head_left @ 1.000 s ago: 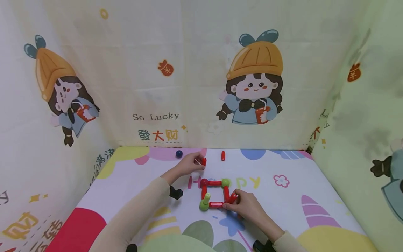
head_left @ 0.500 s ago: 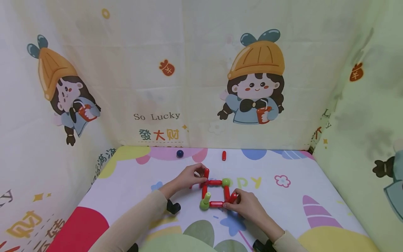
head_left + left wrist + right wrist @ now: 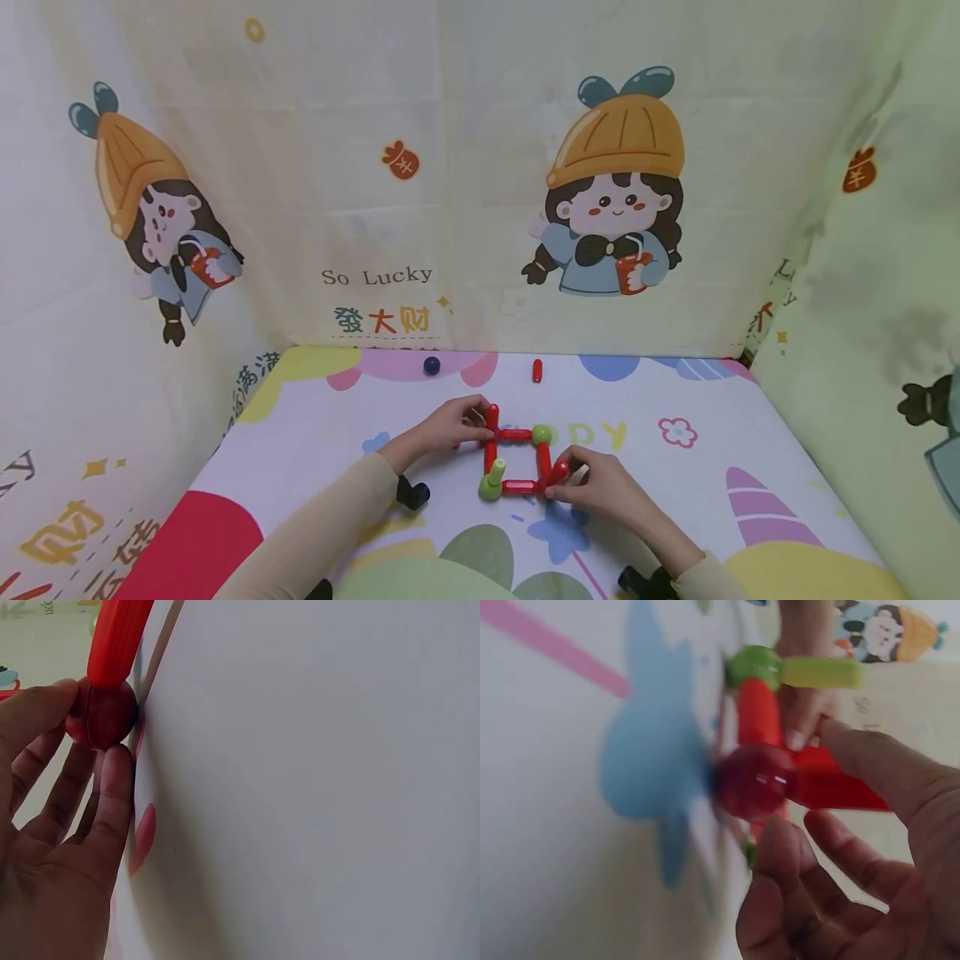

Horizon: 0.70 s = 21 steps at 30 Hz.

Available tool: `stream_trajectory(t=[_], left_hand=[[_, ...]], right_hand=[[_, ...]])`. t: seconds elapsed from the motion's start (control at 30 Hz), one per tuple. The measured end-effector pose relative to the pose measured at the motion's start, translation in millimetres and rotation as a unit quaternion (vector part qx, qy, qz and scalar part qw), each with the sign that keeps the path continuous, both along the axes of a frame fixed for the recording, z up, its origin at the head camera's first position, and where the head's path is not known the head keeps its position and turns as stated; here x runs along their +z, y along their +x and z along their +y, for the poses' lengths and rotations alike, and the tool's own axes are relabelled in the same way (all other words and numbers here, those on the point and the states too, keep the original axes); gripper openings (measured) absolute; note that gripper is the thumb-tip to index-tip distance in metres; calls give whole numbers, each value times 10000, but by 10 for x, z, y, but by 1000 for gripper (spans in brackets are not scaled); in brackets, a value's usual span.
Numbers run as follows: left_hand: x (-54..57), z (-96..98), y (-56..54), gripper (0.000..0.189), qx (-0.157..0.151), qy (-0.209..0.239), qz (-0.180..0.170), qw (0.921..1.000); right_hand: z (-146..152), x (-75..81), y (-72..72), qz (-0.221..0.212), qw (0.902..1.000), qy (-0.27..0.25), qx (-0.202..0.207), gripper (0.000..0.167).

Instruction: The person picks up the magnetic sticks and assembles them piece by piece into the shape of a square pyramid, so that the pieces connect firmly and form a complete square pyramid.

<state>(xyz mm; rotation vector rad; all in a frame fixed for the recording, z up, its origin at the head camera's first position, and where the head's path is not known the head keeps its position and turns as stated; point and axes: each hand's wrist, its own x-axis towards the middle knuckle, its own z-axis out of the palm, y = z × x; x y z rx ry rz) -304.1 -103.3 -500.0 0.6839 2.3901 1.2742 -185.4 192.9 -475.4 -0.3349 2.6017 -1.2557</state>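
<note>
My left hand [image 3: 450, 423] pinches a dark red ball [image 3: 101, 716] between thumb and fingers at the far left corner of a square built from rods and balls. A red rod [image 3: 492, 414] stands up from that ball. At the near right corner is my right hand [image 3: 603, 483], its parted fingertips beside another dark red ball [image 3: 754, 780] and its upright red rod [image 3: 829, 780]. Green balls form the other corners, one far right [image 3: 542, 433] and one near left [image 3: 490, 490]. A light green rod [image 3: 497, 470] rises from the near one. Red rods join the corners.
Behind the square lie a loose red rod [image 3: 537, 371] and a dark blue ball [image 3: 432, 365]. The white tabletop [image 3: 645, 392] carries coloured prints. A printed cloth [image 3: 480, 208] hangs at the back and sides.
My left hand has brought a red rod down from behind the square onto the far left corner, where it now stands. My right hand has shifted slightly right, its fingers parting from the near right corner.
</note>
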Motion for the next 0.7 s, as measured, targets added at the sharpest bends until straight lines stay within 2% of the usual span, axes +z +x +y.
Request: stream_trajectory(t=[0.13, 0.23, 0.43, 0.7], left_hand=[[12, -9, 2, 27, -76, -156, -129, 9998], [10, -12, -8, 29, -130, -234, -160, 9995], [1, -6, -36, 29, -270, -266, -216, 9990], [30, -17, -78, 29, -376, -366, -260, 9983]], right_hand=[[106, 77, -35, 215, 9991, -72, 361, 21], [182, 116, -94, 365, 9987, 2, 362, 19], [262, 116, -293, 334, 9986, 310, -284, 14], [310, -5, -649, 263, 9933, 618, -940, 14]])
